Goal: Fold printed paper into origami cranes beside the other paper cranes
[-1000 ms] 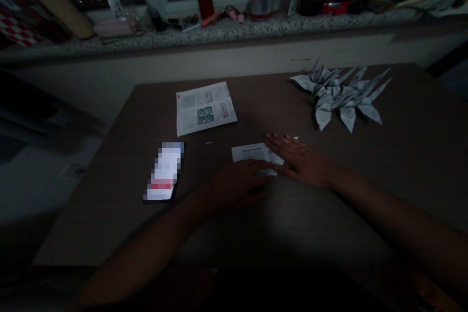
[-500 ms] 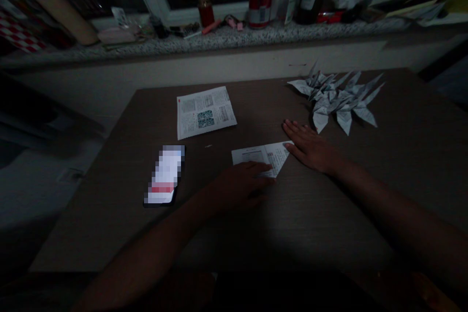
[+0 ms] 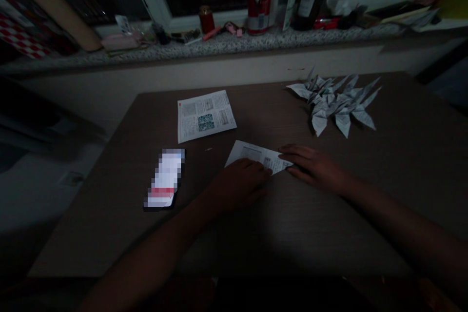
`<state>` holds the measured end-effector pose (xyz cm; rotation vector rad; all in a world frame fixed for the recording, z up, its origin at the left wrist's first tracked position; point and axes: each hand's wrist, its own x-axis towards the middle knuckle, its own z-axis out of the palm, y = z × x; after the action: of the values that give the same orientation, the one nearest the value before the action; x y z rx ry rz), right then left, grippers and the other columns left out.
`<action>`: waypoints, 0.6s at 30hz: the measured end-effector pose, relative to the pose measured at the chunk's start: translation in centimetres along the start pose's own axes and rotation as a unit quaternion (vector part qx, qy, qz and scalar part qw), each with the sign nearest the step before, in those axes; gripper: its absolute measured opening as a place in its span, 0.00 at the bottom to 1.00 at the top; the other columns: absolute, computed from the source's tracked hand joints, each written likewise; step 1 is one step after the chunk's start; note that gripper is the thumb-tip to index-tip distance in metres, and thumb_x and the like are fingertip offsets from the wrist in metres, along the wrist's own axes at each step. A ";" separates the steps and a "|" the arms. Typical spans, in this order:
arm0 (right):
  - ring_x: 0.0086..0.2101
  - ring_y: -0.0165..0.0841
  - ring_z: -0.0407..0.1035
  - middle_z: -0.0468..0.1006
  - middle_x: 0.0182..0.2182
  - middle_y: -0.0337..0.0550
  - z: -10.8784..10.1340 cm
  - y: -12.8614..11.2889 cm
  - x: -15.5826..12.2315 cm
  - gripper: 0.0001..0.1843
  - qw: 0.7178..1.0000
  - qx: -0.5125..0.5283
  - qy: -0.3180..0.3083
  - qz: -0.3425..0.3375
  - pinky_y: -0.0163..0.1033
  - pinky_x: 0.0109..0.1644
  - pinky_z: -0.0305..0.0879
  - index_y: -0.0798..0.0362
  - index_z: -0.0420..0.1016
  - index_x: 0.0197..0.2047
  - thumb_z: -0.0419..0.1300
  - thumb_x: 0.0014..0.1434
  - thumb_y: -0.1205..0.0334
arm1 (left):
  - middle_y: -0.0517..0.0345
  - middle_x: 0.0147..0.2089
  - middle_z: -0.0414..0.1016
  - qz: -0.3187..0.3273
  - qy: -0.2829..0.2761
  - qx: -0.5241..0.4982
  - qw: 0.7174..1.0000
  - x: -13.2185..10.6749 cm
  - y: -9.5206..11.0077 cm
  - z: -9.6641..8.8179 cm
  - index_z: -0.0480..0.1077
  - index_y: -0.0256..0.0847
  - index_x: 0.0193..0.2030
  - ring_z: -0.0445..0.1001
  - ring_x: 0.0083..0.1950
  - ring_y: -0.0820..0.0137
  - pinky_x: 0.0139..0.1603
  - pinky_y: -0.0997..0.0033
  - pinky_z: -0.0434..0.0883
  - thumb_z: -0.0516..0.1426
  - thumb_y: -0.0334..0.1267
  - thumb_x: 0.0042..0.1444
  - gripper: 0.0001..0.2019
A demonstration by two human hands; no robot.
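A folded sheet of printed paper [image 3: 252, 152] lies on the table between my hands, narrowing to a point on its right side. My left hand [image 3: 243, 183] is closed on its lower edge, fingers curled over the print and hiding part of it. At the pointed right end, my right hand [image 3: 316, 168] has the tip between its thumb and fingers. Behind the right hand, several folded paper pieces [image 3: 334, 107] with pointed ends stand clustered together. Another printed sheet [image 3: 206, 116] lies flat farther back on the left.
A phone [image 3: 164, 178] with a lit, pixelated screen lies left of my left forearm on the brown table [image 3: 109, 229]. Along the granite sill [image 3: 190, 51] behind stand a red can [image 3: 259, 12], a dark bottle [image 3: 309, 0], a red jar [image 3: 206, 19] and small clutter.
The folded paper has turned, its right tip swinging down toward me. My right hand has moved down from lying flat to take that tip; my left fingers have curled in more.
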<state>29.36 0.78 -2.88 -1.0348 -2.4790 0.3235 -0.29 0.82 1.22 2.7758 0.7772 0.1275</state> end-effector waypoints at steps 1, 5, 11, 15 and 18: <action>0.61 0.47 0.70 0.76 0.62 0.55 0.1 -0.1 -0.1 0.20 1.000 0.003 0.005 -0.004 0.58 0.63 0.71 0.50 0.73 0.64 0.57 0.72 0.60 | 0.48 0.62 0.74 -0.014 0.004 0.012 1.000 0.1 0.0 0.1 0.67 0.41 0.66 0.72 0.61 0.54 0.61 0.53 0.72 0.56 0.45 0.71 0.20; 0.60 0.46 0.71 0.78 0.59 0.52 0.4 -0.1 -0.2 0.19 1.000 0.025 0.012 -0.013 0.57 0.63 0.72 0.47 0.75 0.63 0.59 0.71 0.61 | 0.45 0.66 0.71 -0.065 0.012 0.039 0.997 0.6 0.3 0.5 0.67 0.38 0.65 0.74 0.60 0.55 0.58 0.55 0.74 0.55 0.44 0.72 0.19; 0.59 0.47 0.71 0.78 0.59 0.52 0.3 -0.2 0.0 0.21 0.999 0.052 0.008 -0.012 0.58 0.62 0.72 0.45 0.75 0.64 0.61 0.69 0.57 | 0.47 0.60 0.76 -0.085 0.004 0.028 0.996 1.2 0.4 0.5 0.71 0.36 0.59 0.77 0.57 0.58 0.56 0.58 0.76 0.56 0.38 0.71 0.14; 0.59 0.47 0.71 0.78 0.58 0.51 0.2 -0.3 0.1 0.21 0.997 0.080 0.014 -0.007 0.59 0.60 0.72 0.43 0.74 0.64 0.62 0.69 0.56 | 0.46 0.58 0.77 -0.077 0.012 0.037 0.996 1.3 0.2 0.6 0.72 0.36 0.56 0.78 0.53 0.59 0.51 0.60 0.77 0.54 0.37 0.72 0.12; 0.57 0.47 0.72 0.79 0.56 0.51 0.1 -0.4 0.2 0.19 0.996 0.092 0.022 -0.005 0.58 0.59 0.73 0.44 0.76 0.62 0.62 0.69 0.57 | 0.46 0.55 0.78 -0.073 0.019 0.033 0.997 1.3 0.1 0.8 0.73 0.35 0.55 0.79 0.52 0.59 0.49 0.59 0.77 0.52 0.36 0.72 0.12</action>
<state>28.96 0.69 -2.74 -0.9441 -2.3626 0.5093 0.95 1.26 0.54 2.7741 1.0066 0.1286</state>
